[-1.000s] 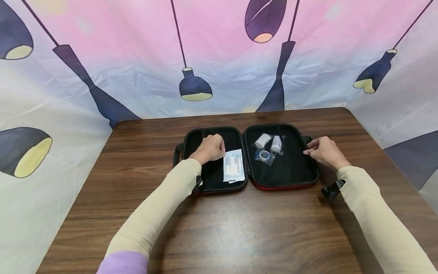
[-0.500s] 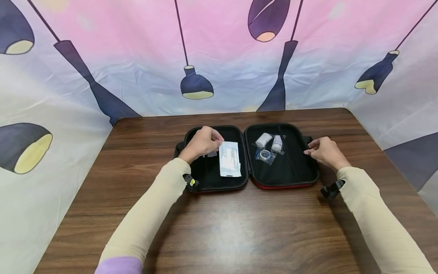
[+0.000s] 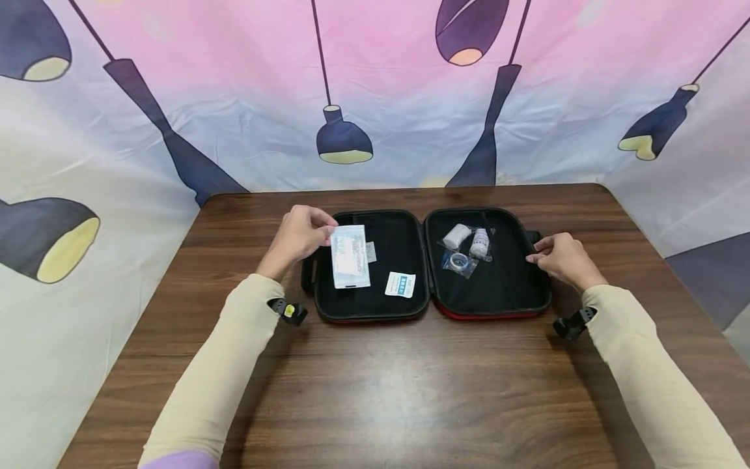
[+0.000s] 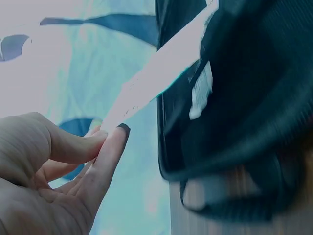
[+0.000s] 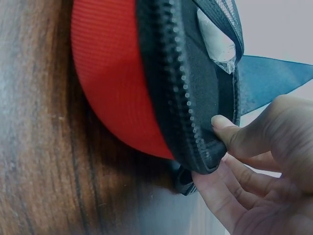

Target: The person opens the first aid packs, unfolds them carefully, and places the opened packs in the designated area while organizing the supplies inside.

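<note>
My left hand [image 3: 297, 236] pinches a flat white printed packet [image 3: 350, 258] by its upper corner, over the left half of an open black case [image 3: 375, 312]. In the left wrist view the packet [image 4: 156, 73] slants away from thumb and fingers. My right hand [image 3: 562, 257] grips the right rim of the case; in the right wrist view its thumb lies inside the zippered edge [image 5: 183, 83] and its fingers beneath. A small white and blue packet [image 3: 401, 284] lies in the left half. The right half holds a white roll [image 3: 456, 236], a second wrapped roll [image 3: 480, 243] and a bagged tape roll [image 3: 459, 262].
The case rests on a brown wooden table [image 3: 375, 391], its outer shell [image 5: 112, 73] red. A carrying handle [image 4: 239, 210] juts from its left side. A white tag [image 3: 371, 252] shows inside the left half. Behind the table hangs a printed cloth [image 3: 263, 143].
My left hand has lifted the white packet and carried it left, uncovering the small white and blue packet. My right hand stays at the case rim.
</note>
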### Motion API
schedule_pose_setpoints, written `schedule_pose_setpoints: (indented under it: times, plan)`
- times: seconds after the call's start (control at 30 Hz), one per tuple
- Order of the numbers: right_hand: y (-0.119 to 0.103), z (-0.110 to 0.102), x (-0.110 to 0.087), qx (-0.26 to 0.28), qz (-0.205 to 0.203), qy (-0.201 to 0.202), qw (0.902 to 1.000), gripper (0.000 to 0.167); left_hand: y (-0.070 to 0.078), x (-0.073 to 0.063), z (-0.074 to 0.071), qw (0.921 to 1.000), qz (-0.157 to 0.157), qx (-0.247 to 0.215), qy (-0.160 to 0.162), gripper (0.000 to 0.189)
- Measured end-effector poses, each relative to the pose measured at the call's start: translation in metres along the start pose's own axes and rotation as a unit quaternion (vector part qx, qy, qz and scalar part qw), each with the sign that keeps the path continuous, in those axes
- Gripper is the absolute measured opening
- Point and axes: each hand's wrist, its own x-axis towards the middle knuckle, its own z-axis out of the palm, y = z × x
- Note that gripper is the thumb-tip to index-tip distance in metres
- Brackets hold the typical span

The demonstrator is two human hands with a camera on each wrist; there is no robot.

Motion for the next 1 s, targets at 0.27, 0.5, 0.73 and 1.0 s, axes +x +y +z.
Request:
schedule_pose_setpoints:
  times: [0.27,0.5,0.73,1.0]
  plan:
    - [0.000,-0.001,-0.001,0.003,0.001,-0.005,1.0000,0.051,-0.023,-0.010,-0.015,0.9992,0.004,0.036,0.014,0.019]
    - [0.000,0.000,0.000,0.002,-0.004,-0.003,1.0000,0.050,-0.027,-0.009,-0.007,0.9981,0.005,0.059,0.014,0.020]
    - [0.001,0.000,-0.001,0.003,-0.001,0.003,1.0000,0.050,-0.025,-0.007,0.010,0.9976,0.016,0.067,0.002,0.021]
    - [0.000,0.000,-0.001,0.001,-0.005,0.009,0.9999,0.049,-0.019,-0.006,0.031,0.9974,0.015,0.063,-0.032,0.012]
